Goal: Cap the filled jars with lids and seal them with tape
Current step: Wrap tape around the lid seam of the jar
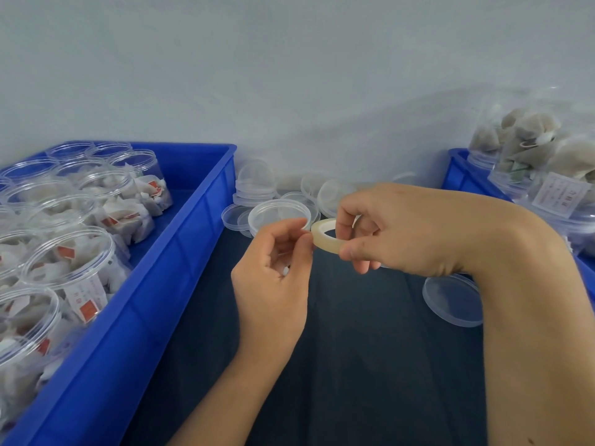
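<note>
My right hand (396, 226) grips a small roll of clear tape (325, 239) above the dark table, fingers through and around the ring. My left hand (273, 268) has its fingers curled, with thumb and fingertip pinching at the roll's left edge. Just behind the hands lies a pile of clear plastic lids (277, 207). One more clear lid (450, 300) lies flat under my right forearm. Several clear jars (64, 255) filled with tea bags lie open in the blue bin (180, 252) at the left.
A second blue bin (460, 175) at the right holds more jars and a clear bag of tea bags (541, 136). A pale wall runs close behind the lids. The dark table surface (354, 365) stretches between the two bins.
</note>
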### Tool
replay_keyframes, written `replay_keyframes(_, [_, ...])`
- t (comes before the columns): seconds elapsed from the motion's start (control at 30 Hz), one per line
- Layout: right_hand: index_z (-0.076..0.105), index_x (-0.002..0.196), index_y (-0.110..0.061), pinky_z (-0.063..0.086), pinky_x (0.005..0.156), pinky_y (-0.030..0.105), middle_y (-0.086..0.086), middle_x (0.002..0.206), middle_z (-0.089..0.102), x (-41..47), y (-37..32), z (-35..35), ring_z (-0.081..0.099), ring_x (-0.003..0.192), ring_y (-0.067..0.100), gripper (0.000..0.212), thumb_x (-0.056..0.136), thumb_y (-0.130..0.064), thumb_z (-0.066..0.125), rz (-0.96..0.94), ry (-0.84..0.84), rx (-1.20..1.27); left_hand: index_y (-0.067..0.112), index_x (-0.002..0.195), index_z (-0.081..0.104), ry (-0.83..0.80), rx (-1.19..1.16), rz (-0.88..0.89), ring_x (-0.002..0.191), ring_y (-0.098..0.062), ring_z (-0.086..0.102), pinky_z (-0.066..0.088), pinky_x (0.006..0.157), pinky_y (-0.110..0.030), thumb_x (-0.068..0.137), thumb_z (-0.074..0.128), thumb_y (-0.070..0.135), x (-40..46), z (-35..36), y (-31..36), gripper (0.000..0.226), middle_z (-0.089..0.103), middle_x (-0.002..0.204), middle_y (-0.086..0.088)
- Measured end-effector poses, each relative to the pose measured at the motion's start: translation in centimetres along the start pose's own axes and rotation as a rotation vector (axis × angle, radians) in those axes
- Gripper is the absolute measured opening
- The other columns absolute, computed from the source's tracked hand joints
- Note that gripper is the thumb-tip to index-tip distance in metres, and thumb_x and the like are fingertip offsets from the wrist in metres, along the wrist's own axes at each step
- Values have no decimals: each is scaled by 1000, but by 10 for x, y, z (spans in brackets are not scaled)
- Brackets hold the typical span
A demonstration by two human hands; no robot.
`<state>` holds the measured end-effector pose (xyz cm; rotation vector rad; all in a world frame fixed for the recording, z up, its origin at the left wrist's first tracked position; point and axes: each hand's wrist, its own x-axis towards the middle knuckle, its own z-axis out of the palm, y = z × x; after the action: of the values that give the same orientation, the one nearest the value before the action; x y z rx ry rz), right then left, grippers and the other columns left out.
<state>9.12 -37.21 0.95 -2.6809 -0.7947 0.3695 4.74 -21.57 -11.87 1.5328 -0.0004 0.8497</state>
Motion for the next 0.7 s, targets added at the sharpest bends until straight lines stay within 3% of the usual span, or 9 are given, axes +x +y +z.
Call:
replay_keyframes(0.23, [61,95,-35,56,87,40,-26,78,74,1,1,1,66,78,-3,10,99,-43,63,-6,-6,-17,42,112,66,-49,99,47,95,-8,74,54,77,-14,104,69,10,-3,0,4,33,73,102,23])
replay_keyframes(0.47, [64,91,-31,46,70,32,-20,73,74,9,10,4,66,77,6,12,101,-38,64,90,58,-34,45,105,59,-76,137,89,93,-12,73,53,77,-15,106,61,16,-4,2,5,29,71,99,16])
replay_keyframes(0.6, [57,107,-39,46,74,34,-16,84,69,20,15,12,61,85,6,12,99,-47,62,108,105,-18,43,102,57,-80,133,72,91,-15,71,52,75,-16,105,59,18,-5,2,2,25,69,93,13])
replay_keyframes(0.7, [56,115,-49,46,71,33,-16,78,66,30,17,21,59,76,-1,18,98,-47,63,64,119,0,35,99,56,-74,142,60,84,-19,69,53,70,-22,107,60,11,-6,1,-1,26,67,88,8])
